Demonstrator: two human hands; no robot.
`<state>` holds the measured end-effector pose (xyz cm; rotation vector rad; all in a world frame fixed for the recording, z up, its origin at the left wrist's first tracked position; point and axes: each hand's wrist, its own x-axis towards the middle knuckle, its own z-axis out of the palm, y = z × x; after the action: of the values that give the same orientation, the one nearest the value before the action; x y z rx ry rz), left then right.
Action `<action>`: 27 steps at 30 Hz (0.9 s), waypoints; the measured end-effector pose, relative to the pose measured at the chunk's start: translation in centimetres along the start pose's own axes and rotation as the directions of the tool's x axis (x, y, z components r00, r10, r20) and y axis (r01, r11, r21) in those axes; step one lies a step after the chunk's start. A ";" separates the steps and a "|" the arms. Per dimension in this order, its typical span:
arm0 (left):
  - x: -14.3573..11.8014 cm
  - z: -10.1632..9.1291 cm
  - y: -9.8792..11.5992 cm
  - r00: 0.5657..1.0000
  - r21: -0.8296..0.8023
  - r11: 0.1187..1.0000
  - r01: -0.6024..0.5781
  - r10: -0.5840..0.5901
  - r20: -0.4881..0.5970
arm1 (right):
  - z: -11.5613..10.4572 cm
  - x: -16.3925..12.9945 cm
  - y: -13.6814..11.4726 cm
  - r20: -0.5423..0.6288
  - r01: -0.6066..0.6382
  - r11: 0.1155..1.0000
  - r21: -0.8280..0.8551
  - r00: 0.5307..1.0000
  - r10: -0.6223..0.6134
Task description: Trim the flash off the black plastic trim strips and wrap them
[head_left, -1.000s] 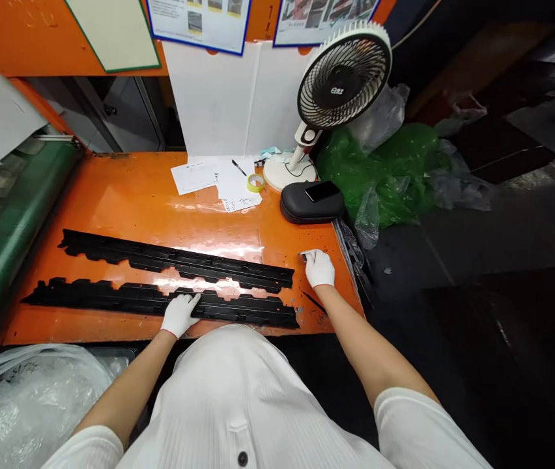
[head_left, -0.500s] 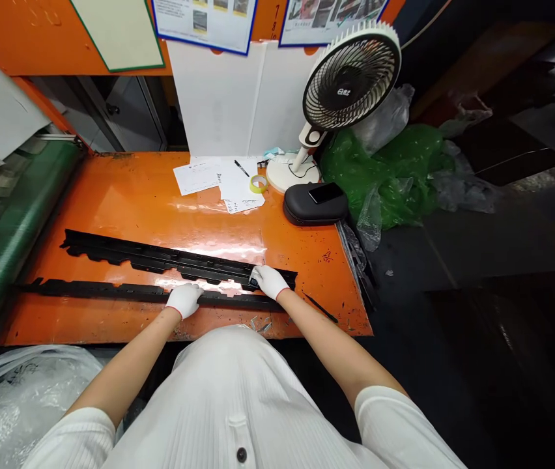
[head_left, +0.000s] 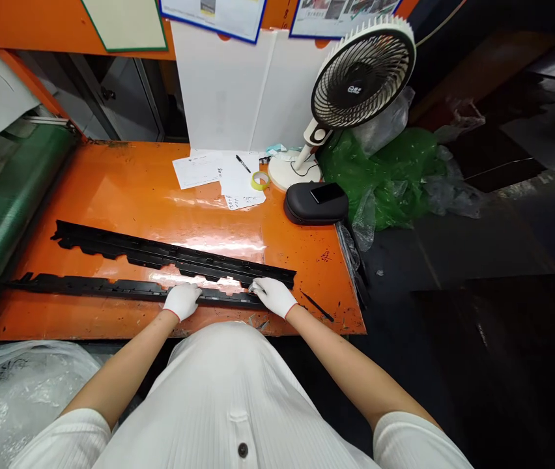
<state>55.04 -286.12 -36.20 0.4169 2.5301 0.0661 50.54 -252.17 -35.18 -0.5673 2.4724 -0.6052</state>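
Observation:
Two long black plastic trim strips lie lengthwise across the orange tabletop. The far strip [head_left: 160, 251] has a notched near edge and nothing touches its middle. My left hand [head_left: 182, 301], in a white glove with a red cuff, grips the near strip [head_left: 96, 285] around its right half. Gloved the same way, my right hand [head_left: 273, 296] is closed over the right end of the near strip, just below the far one. Its fingertips pinch together there; a small greyish thing shows at them, too little to name. The near strip's right end is hidden under this hand.
A thin black stick-like tool [head_left: 317, 306] lies right of my right hand. Behind are papers [head_left: 199, 170], a pen [head_left: 243, 163], yellow tape [head_left: 260, 181], a white fan [head_left: 294, 170] and a black case [head_left: 301, 205] bearing a phone [head_left: 327, 193]. A green roller [head_left: 23, 195] borders the left.
My right hand has come down from the far strip's right end to the near strip. My left hand stays on the near strip. The view has shifted slightly.

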 end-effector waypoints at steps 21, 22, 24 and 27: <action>-1.6 1.6 0.8 0.999 0.013 1.000 0.020 -0.020 -0.042 | -4.0 2.2 4.9 -0.273 -0.260 0.964 0.058 0.925 0.265; -1.7 1.7 0.8 0.999 0.015 1.000 0.012 -0.011 -0.045 | -4.5 2.6 5.7 -0.299 -0.313 0.947 0.066 0.900 0.318; -2.0 1.9 1.0 0.999 0.019 1.000 -0.010 0.011 -0.048 | -4.8 3.1 7.0 -0.319 -0.389 0.918 0.078 0.862 0.393; -2.6 2.3 1.8 0.998 0.015 0.999 -0.036 0.037 -0.052 | -4.1 3.4 6.7 -0.391 -0.436 0.897 0.064 0.817 0.425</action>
<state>58.82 -285.29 -36.53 0.4732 2.5757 0.0742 43.76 -247.20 -36.84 0.1407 2.8587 -0.5360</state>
